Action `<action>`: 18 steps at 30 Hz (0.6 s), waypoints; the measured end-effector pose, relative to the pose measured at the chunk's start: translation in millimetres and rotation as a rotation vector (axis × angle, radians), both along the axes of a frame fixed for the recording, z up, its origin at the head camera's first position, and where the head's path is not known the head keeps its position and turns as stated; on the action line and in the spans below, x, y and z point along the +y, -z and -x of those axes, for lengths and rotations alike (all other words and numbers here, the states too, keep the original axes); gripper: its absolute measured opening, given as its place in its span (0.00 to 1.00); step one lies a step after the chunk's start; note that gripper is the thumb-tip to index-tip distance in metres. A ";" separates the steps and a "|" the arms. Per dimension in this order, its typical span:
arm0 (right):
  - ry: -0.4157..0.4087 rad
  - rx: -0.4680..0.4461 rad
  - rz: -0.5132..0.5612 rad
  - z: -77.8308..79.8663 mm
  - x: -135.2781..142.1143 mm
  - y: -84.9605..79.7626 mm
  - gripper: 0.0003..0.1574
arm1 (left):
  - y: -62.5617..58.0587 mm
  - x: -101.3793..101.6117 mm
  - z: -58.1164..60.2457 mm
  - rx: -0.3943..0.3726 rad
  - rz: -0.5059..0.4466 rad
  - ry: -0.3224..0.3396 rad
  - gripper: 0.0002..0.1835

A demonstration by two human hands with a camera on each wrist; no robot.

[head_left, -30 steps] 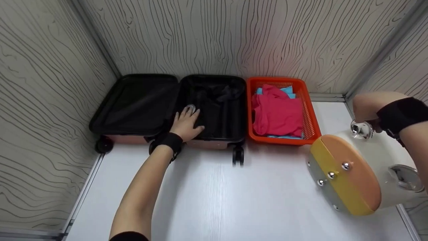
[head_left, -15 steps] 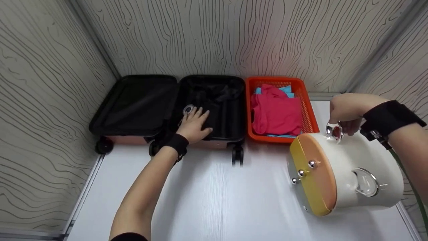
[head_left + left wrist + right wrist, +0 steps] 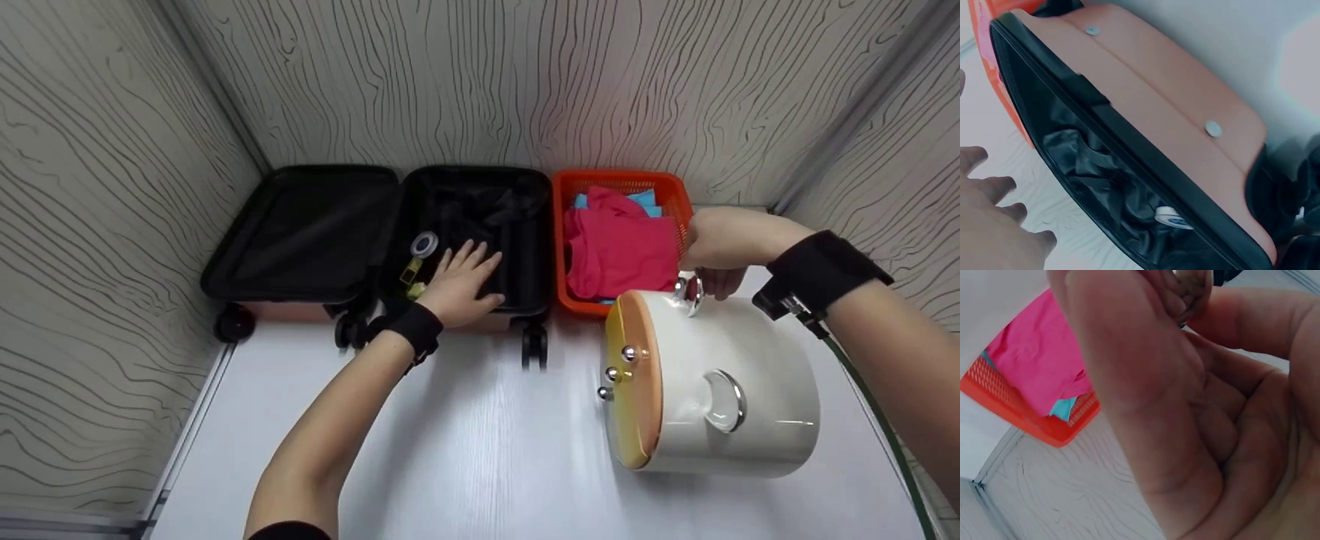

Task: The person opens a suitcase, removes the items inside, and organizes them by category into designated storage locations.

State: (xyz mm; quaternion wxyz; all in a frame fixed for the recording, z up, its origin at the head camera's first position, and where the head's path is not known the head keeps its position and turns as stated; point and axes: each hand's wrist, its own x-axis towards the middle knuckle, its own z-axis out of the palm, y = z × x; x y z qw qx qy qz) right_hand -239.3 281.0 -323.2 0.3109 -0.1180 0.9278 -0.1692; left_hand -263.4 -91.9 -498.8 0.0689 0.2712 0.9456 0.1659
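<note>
My left hand (image 3: 459, 291) is over the near part of the open suitcase's right half (image 3: 540, 300), fingers straight and spread, holding nothing. In the left wrist view, its fingertips show at the left, beside the pink shell (image 3: 1151, 79). A small round white thing (image 3: 424, 244) lies in the black lining, with a yellow-edged piece (image 3: 411, 270) near it. My right hand (image 3: 724, 247) grips the silver handle of a white rounded drawer box (image 3: 757, 390) with orange and yellow drawer fronts and silver knobs. The right wrist view shows curled fingers (image 3: 1145, 382) close up; they hide most of the handle.
Beside the suitcase stands an orange basket (image 3: 564, 296) with pink cloth (image 3: 626, 255) and blue cloth (image 3: 646, 202) in it. The suitcase's other half (image 3: 315, 232) lies spread at the left. Patterned walls (image 3: 480, 82) enclose the white tabletop (image 3: 450, 450). A green cable (image 3: 877, 420) trails from the right wristband.
My right hand has brought the drawer box leftward, turning it so more of its white side shows. My left hand has shifted right, uncovering the round white thing and the yellow-edged piece.
</note>
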 end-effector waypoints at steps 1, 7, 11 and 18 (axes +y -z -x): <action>-0.003 0.007 0.001 -0.4 -2.2 0.5 0.18 | -0.9 2.6 -1.1 0.001 0.000 0.011 0.40; -0.019 0.060 0.000 -5.0 -6.6 2.1 0.19 | -7.2 19.8 -8.8 0.033 0.001 0.096 0.40; -0.017 0.089 0.006 -7.9 -4.6 5.0 0.18 | -10.7 35.8 -18.5 0.081 0.003 0.156 0.38; -0.005 0.250 0.018 -25.7 13.5 2.3 0.40 | -17.1 79.1 -55.2 0.155 -0.057 0.274 0.28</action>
